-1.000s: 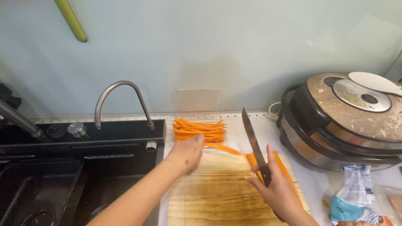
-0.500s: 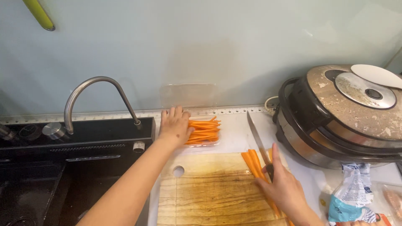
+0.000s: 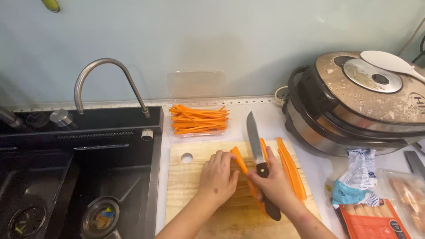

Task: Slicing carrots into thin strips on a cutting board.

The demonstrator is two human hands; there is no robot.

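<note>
A wooden cutting board (image 3: 190, 194) lies on the counter beside the sink. My left hand (image 3: 217, 177) rests on it, fingertips touching a long carrot slice (image 3: 239, 161). A black-handled knife (image 3: 256, 142) is gripped in my right hand (image 3: 272, 181), its blade pointing away from me and lying along the carrot slices. More long carrot slices (image 3: 290, 168) sit on the board's right side. Behind the board, a clear tray holds a pile of thin carrot sticks (image 3: 199, 119).
A black sink (image 3: 66, 177) with a curved metal tap (image 3: 106, 84) is on the left. A large rice cooker (image 3: 354, 106) with a white paddle (image 3: 389, 62) on its lid stands at right. Food packets (image 3: 372, 208) lie at the right front.
My left hand has come back from the tray of carrot sticks to the board and now touches a carrot slice. The knife has dropped lower over the slices.
</note>
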